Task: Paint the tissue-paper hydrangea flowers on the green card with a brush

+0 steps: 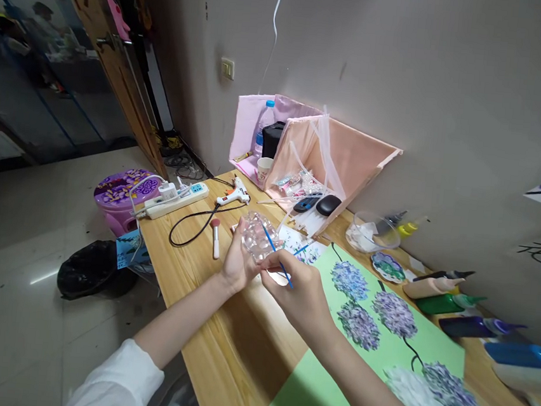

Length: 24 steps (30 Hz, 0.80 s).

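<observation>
My left hand (236,265) grips a clear plastic bottle (258,235) lying on its side, raised above the wooden table (218,351). My right hand (298,290) pinches a thin blue paintbrush (276,254), whose tip rests against the bottle. To the right lies a green paper sheet (324,387) painted with several purple flower clusters (359,323) and one white one.
A white power strip (178,199), a glue gun (235,193) and a small brush (215,236) lie at the far left of the table. A pink fabric box (323,150) stands against the wall. Paint bottles (452,303) line the right edge. A purple bin (121,195) and a black bag (89,268) sit on the floor.
</observation>
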Motion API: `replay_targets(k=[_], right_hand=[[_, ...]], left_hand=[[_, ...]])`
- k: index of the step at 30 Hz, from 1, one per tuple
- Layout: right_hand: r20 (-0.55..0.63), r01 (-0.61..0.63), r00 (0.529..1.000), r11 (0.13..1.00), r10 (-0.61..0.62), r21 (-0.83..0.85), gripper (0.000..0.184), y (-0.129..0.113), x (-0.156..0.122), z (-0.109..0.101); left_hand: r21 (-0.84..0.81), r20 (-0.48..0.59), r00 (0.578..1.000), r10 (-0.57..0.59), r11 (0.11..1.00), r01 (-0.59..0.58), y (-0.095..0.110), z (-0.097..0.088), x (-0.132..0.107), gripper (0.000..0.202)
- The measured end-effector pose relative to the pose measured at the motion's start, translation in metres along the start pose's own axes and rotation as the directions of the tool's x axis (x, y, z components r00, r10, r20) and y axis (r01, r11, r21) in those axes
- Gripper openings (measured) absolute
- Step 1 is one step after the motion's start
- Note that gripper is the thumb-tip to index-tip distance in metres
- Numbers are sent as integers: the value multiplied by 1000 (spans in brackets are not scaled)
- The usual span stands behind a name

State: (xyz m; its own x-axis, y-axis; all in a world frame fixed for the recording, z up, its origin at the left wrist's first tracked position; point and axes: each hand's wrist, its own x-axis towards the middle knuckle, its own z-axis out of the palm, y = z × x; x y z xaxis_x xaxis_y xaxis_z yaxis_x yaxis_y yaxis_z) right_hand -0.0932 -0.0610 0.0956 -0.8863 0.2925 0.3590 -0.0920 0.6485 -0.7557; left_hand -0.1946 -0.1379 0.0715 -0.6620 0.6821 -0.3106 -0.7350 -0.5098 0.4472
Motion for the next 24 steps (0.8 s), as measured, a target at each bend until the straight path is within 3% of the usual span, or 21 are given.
replay_targets(k=[14, 24], right_hand=[[16, -65, 998, 998, 65, 15, 10, -2, 2, 1], [-96, 62, 992, 980, -81, -188, 15, 2, 1, 9]], left_hand=[[4, 68, 998, 10, 1000, -10, -6, -7, 6, 38], [3, 146, 989, -29, 1000, 29, -7, 2, 1, 42]])
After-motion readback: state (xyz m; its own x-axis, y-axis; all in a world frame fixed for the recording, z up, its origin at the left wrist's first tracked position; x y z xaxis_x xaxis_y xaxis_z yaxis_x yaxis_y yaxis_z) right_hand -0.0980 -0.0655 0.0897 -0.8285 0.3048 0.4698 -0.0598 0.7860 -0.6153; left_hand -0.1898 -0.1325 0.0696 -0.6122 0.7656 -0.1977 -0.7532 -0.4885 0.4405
